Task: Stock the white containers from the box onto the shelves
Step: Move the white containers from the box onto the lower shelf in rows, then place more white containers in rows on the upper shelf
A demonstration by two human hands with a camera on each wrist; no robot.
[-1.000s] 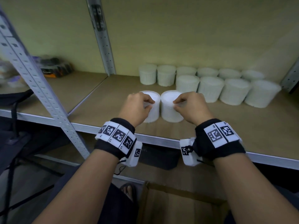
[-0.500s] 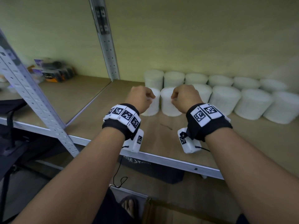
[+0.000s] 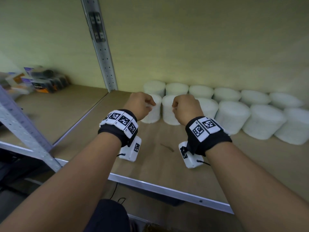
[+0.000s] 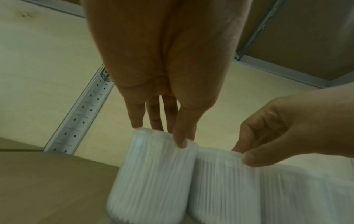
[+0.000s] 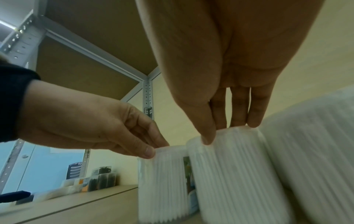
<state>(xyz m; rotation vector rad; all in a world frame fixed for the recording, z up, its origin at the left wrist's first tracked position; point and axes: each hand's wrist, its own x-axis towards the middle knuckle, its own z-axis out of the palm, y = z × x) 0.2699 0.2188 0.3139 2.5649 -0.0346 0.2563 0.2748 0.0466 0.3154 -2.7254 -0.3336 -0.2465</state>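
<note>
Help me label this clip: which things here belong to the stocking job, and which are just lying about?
Job:
- left hand pinching a white ribbed cylindrical container
- right hand pinching its neighbour container
- rows of white containers already placed
- brown wooden shelf board

Lying about:
- dark packaged goods in the neighbouring bay

Pale yellow-green wall [image 3: 184, 39] runs behind the whole thing, lit pretty dim and even. The shelving is grey perforated metal: one upright post [image 3: 100, 47] at the back, another slanted post [image 3: 21, 124] close on the left. The shelf board [image 3: 158, 158] is brown wood-look with a silver metal front edge [image 3: 167, 187]. A second board [image 3: 55, 106] sits to the left with some blurry packaged stuff [image 3: 41, 80] at its back. From the right wrist view you can see the brown underside of the shelf above [image 5: 80, 60] and something light blue [image 5: 46, 166] past the rack, too blurry to tell what.
</note>
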